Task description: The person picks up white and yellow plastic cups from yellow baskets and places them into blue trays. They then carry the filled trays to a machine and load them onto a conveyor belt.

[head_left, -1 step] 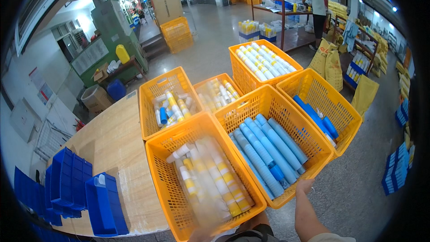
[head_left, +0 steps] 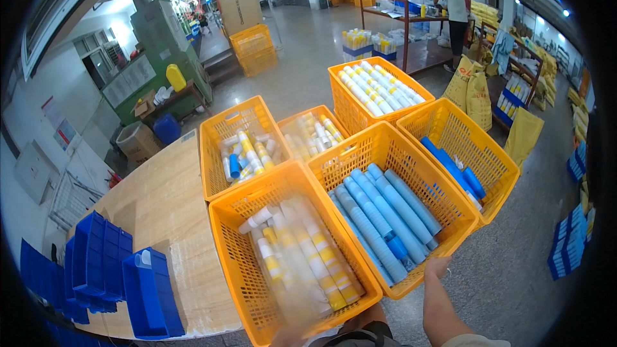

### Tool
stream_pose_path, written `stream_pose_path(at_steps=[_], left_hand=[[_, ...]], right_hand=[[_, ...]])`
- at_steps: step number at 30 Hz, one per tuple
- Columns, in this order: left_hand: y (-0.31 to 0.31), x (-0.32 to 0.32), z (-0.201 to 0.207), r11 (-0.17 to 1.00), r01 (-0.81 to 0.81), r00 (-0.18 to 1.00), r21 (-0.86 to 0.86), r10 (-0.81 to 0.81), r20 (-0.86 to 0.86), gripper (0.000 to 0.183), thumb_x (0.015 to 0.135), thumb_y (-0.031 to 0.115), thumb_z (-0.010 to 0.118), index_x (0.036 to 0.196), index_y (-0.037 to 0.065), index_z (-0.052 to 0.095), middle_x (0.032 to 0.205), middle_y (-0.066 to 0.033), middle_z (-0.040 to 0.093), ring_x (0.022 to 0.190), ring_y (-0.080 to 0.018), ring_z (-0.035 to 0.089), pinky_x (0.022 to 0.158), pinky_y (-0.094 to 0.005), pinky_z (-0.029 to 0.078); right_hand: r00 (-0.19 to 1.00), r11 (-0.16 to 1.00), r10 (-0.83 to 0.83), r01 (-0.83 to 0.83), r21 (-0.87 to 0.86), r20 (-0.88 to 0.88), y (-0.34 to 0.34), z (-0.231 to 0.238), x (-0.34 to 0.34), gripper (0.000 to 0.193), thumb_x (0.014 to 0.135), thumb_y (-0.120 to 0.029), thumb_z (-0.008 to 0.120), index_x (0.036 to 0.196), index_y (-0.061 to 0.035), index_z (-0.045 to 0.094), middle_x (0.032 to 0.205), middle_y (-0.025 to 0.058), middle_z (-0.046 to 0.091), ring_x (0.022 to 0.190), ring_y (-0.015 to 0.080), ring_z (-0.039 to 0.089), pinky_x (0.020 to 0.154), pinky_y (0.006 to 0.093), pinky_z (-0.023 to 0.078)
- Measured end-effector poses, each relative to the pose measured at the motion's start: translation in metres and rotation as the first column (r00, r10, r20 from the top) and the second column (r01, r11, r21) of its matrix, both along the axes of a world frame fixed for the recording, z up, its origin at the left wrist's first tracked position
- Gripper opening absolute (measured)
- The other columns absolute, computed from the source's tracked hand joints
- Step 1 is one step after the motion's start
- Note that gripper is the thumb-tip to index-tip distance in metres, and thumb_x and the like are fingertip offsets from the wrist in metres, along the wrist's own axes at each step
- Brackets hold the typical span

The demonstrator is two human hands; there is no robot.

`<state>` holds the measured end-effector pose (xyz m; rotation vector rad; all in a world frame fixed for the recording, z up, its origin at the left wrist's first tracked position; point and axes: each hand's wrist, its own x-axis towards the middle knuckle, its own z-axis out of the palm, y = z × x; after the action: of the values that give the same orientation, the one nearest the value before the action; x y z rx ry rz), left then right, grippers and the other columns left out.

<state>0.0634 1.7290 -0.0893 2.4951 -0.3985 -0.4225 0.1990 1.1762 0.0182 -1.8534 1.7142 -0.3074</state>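
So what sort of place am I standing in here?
It looks like a factory or packing workshop: orange crates holding plastic-looking tubes, blue bins on a table, and another person standing farther back.

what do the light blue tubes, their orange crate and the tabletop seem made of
Light blue tubes: perhaps satin plastic, from soft highlights; uncertain. Orange crate: likely moulded plastic, slight sheen, slotted walls. Tabletop: probably wood or plywood, matt, with tan streaks.
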Motion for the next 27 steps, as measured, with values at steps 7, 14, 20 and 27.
stream_pose_path(at_steps=[7,14,20,27], left_hand=[[0.012,-0.007,-0.027,0.995,0.063,0.99,0.073,-0.072,0.122,0.037,0.073,0.045,0.071,0.084,0.01,0.064,0.07,-0.0122,0.063,0.066,-0.0336,0.062,0.059,-0.0452,0.05],[0.009,-0.006,-0.022,0.99,0.107,0.959,0.09,-0.127,0.253,0.041,0.074,0.047,0.07,0.088,0.009,0.064,0.067,-0.0117,0.06,0.062,-0.0336,0.059,0.056,-0.046,0.048],[0.002,-0.004,0.004,0.98,0.159,0.94,0.121,-0.187,0.284,0.041,0.074,0.047,0.069,0.09,0.009,0.065,0.068,-0.0126,0.062,0.063,-0.0343,0.06,0.056,-0.0466,0.048],[0.001,-0.002,-0.001,0.996,0.071,0.975,0.054,-0.08,0.208,0.037,0.074,0.045,0.07,0.084,0.01,0.066,0.068,-0.0135,0.064,0.063,-0.0349,0.062,0.057,-0.0471,0.05]], right_hand=[[1.0,1.0,0.0,0.001,0.026,-0.031,-0.004,-0.007,0.0,0.035,0.096,-0.011,0.049,0.127,0.0017,0.04,0.116,0.0301,0.062,0.103,0.0452,0.065,0.088,0.0521,0.055],[0.999,1.0,0.007,-0.007,0.005,-0.035,-0.002,-0.003,0.0,0.033,0.095,-0.011,0.049,0.125,0.0021,0.04,0.114,0.0307,0.063,0.102,0.0455,0.065,0.087,0.052,0.055],[1.0,1.0,0.01,-0.01,0.009,-0.016,0.0,0.001,0.001,0.037,0.095,-0.01,0.05,0.128,0.0034,0.039,0.114,0.0307,0.063,0.102,0.0455,0.065,0.088,0.0511,0.055],[0.999,1.0,-0.001,0.0,-0.016,-0.041,-0.003,-0.006,0.001,0.04,0.094,-0.012,0.055,0.127,0.0025,0.04,0.111,0.0293,0.064,0.099,0.0429,0.066,0.083,0.0504,0.055]])
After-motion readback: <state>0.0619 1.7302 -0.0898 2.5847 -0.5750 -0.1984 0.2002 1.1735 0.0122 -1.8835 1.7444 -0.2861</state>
